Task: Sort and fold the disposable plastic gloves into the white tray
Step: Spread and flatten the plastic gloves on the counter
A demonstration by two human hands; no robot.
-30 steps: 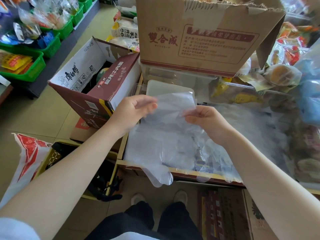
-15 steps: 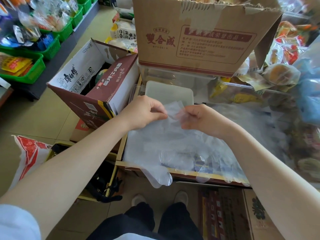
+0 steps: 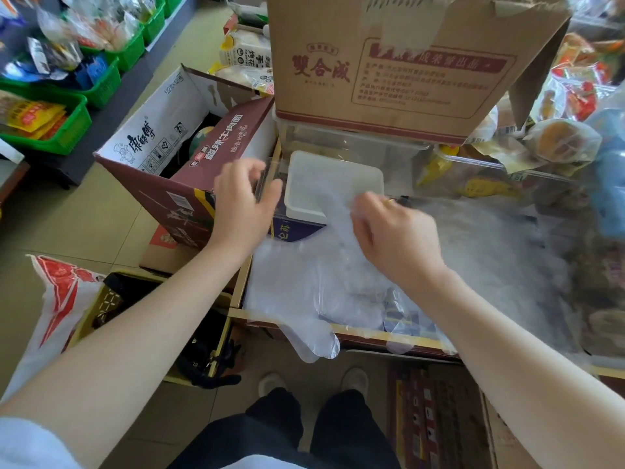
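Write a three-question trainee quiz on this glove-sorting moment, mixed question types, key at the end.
1. True or false: the left hand is gripping a glove.
2. Multiple choice: the white tray sits (A) on the floor, (B) just in front of the large brown carton, (C) inside a green basket.
3. Fill in: the right hand pinches a clear glove at the tray's near ____.

Key
1. False: the left hand is open, fingers spread, beside the tray.
2. B.
3. Edge: the held glove drapes over the tray's near edge, down toward the pile of loose gloves.
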